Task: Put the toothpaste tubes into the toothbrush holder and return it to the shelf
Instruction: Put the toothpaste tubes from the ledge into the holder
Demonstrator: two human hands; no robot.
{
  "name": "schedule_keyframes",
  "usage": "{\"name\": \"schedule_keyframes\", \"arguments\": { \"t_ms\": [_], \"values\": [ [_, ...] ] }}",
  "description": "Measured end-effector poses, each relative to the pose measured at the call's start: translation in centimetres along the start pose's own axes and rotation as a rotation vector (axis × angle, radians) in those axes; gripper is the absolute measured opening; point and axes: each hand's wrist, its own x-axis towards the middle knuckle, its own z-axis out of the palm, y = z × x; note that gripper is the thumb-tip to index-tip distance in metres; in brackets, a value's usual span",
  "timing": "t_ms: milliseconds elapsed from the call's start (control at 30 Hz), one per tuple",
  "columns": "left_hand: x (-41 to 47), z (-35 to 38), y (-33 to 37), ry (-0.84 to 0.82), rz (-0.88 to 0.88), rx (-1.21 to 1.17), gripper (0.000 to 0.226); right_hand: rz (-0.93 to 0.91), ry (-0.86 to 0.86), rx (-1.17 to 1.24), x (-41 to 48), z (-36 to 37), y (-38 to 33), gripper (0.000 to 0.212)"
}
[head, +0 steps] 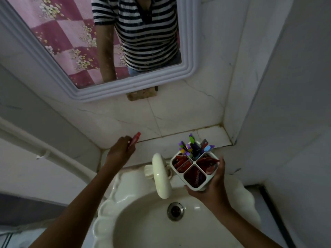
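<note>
Here we hold the toothbrush holder [195,169] upright in the right hand [213,187] over the sink [114,194] — three compartments already hold tubes. The left hand [121,151] grips a red toothpaste tube [134,139] at the far shelf [211,135]; we carry it right and lower it cap-up into a compartment with room.

The toothbrush holder [195,171] is white, with four compartments. Three compartments contain red toothpaste tubes [194,176]; the nearest tube carries pale lettering. The compartment at 12 o'clock contains toothbrushes [194,147] in purple, green, blue and yellow. The left hand [121,151] grips a red item [134,139], probably another tube; blur limits detail. The sink [143,221] and tap [161,176] are cream. The drain [175,211] is silver. The wall tiles [179,111] are white with grey veining. The mirror [189,51] has a white frame and reflects a navy-and-white striped shirt [145,33] and a pink-and-maroon checked floral cloth [68,38].
</note>
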Motion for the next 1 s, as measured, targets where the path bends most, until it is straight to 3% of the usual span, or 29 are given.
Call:
{"name": "schedule_keyframes", "arguments": {
  "t_ms": [167,300,533,633,733,900,1000],
  "values": [
    [-0.8,-8.4,6.6,0.028,0.154,-0.141,0.033,0.036,0.006,0.033,-0.2,0.0,-0.3,0.157],
    [-3.4,-13.1,13.7,-0.165,0.261,-0.175,0.032,0.114,-0.014,0.038,0.4,-0.3,-0.6,0.157],
    [-7.0,-8.9,20.9,-0.308,0.483,0.306,0.024,0.006,0.033,0.053,1.1,-0.9,-2.4,0.143],
    [-7.7,-7.4,21.8,-0.272,0.481,0.365,0.021,-0.024,0.047,0.053,0.9,-1.4,-3.0,0.147],
    [-7.7,-8.4,21.1,-0.200,0.455,0.174,0.026,-0.026,0.025,0.072,1.4,-1.8,-3.7,0.151],
    [-7.8,-12.2,17.0,0.043,0.246,-0.355,0.032,-0.050,0.042,0.202,3.4,-3.0,-7.4,0.150],
    [-7.7,-13.6,15.5,-0.002,0.142,-0.442,0.048,-0.164,0.099,0.184,5.3,-3.9,-11.6,0.146]
  ]
}}
